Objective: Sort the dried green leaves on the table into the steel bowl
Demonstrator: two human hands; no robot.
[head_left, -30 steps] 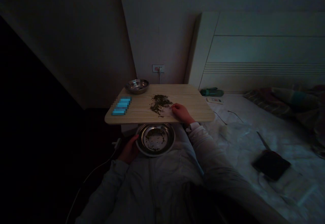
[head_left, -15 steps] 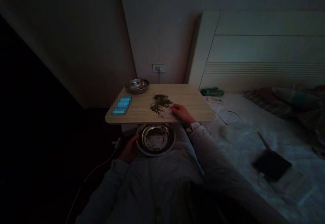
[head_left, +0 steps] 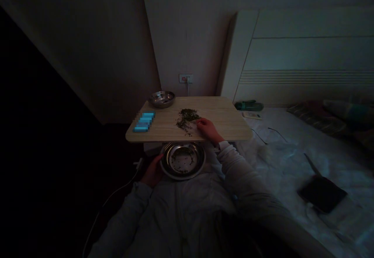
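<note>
Head view: in a dim room, the fingers of the left hand [head_left: 154, 171] are clamped on the near-left rim of a metal bowl [head_left: 184, 165], the thumb over its edge. The bowl lies just to the right of those fingers, above the lap and below the near edge of the counter [head_left: 223, 112], with small dark bits scattered inside. The right hand [head_left: 208, 130] is over the counter, its fingertips drawn close together beside a heap of dark green bits [head_left: 189, 114]; whether they pinch anything is too dark to tell. The heap spreads just beyond and to the left of these fingers, with stray bits nearer the edge. Farther left and beyond them, at the counter's far corner, stands a second metal bowl [head_left: 163, 104]; a blurred, blue-lit device [head_left: 144, 122] lies well to their left. To the right of the right fingers, on the bed [head_left: 280, 188], are a green bottle [head_left: 249, 106], a pale remote-like thing [head_left: 251, 115] and, nearer the wearer, a flat black object [head_left: 323, 194].
</note>
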